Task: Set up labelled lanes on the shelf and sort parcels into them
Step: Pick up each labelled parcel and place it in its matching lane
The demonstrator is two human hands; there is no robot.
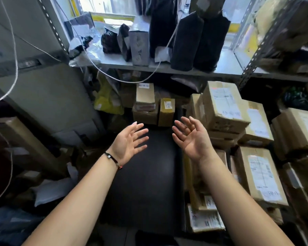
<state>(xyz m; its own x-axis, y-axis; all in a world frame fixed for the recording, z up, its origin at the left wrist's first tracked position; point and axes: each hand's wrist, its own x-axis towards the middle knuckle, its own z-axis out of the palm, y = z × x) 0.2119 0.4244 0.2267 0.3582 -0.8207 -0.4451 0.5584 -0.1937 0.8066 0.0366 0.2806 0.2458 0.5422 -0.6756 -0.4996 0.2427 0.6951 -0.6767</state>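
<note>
Parcels (226, 110) sit stacked just right of our right hand (190, 137), others beyond both hands, below the shelf (117, 63). Our left hand (130, 141) and the right are spread wide, empty. Pulling a lower box could topple that stack; the sagging cable (132, 82) may snag us.

Both hands are held out palms facing each other, the left hand (129, 142) and right hand (194, 139) apart, fingers (140, 132) spread and holding nothing, above a dark surface (142, 174). Cardboard boxes (224, 105) with labels are stacked to the right. On the shelf (117, 63) above stand black bags (197, 39) and a grey parcel (139, 45).
</note>
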